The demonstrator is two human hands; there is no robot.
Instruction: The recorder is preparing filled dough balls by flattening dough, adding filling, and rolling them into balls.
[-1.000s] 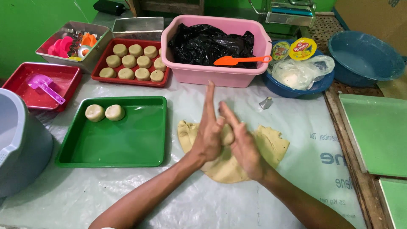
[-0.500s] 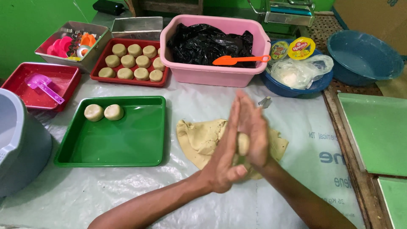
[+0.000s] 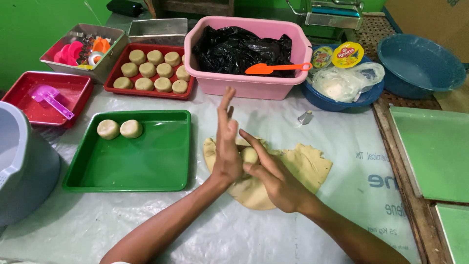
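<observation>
I log: left hand (image 3: 227,146) flat, pressed against dough ball (image 3: 249,155) cupped in right hand (image 3: 276,183). Beneath both: flattened dough sheet (image 3: 298,168) on table (image 3: 205,230). Left of them: green tray (image 3: 146,161), two dough pieces (image 3: 120,129). Beyond: pink tub (image 3: 249,85), orange spatula (image 3: 273,68).

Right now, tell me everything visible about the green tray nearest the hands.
The green tray is a shallow square pan with rounded corners and a raised rim, glossy like plastic or enamelled metal. It lies flat on the clear plastic sheet, left of the flattened dough and in front of the red tray of dough pieces. Two pale round dough balls sit side by side in its far left corner; the rest of its floor is bare. Neither hand touches it.
</observation>
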